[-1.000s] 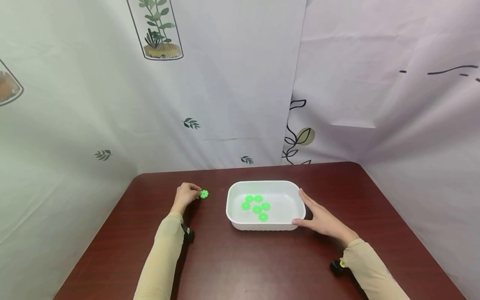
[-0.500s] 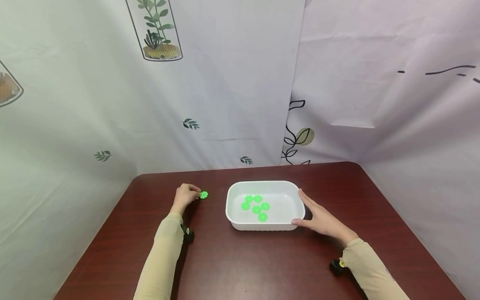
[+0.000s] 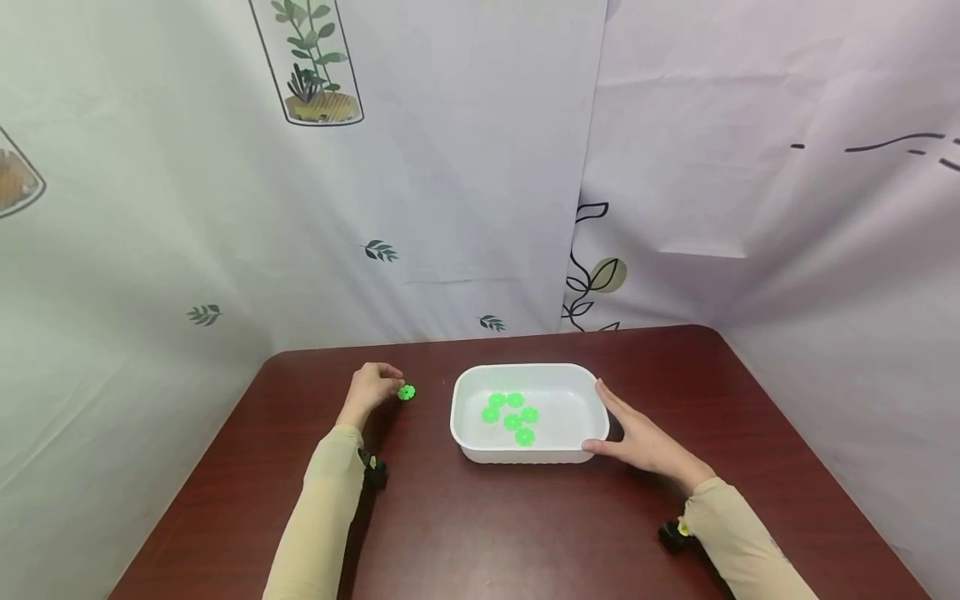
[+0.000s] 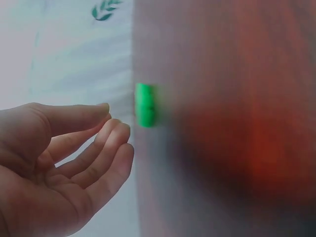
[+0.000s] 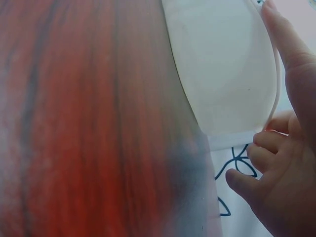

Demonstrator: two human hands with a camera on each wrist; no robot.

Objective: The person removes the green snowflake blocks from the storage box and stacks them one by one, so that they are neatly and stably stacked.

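My left hand [image 3: 371, 392] is at the far left of the table, thumb and fingers loosely bent with nothing between them. Just beyond its fingertips lies a small green flower-shaped plastic disc [image 3: 407, 392]; the left wrist view shows this green disc [image 4: 145, 105] edge-on, a small gap away from the fingers. My right hand [image 3: 645, 437] grips the right end of a white rectangular dish [image 3: 532, 457], thumb at the front corner and fingers along the end. In the right wrist view, bent fingers [image 5: 269, 143] rest against the white dish [image 5: 227, 69]. Several matching green discs [image 3: 513, 422] lie inside the dish.
The dark red-brown table [image 3: 480, 533] has rounded far corners. A pale printed cloth [image 3: 465, 183] hangs behind it and along both sides. Black wrist cameras sit under both sleeves, near the tabletop.
The left hand has risen slightly, its fingertips coming off the green disc, which stays on the table. The right hand and the dish hold still; the head view shifts slightly.
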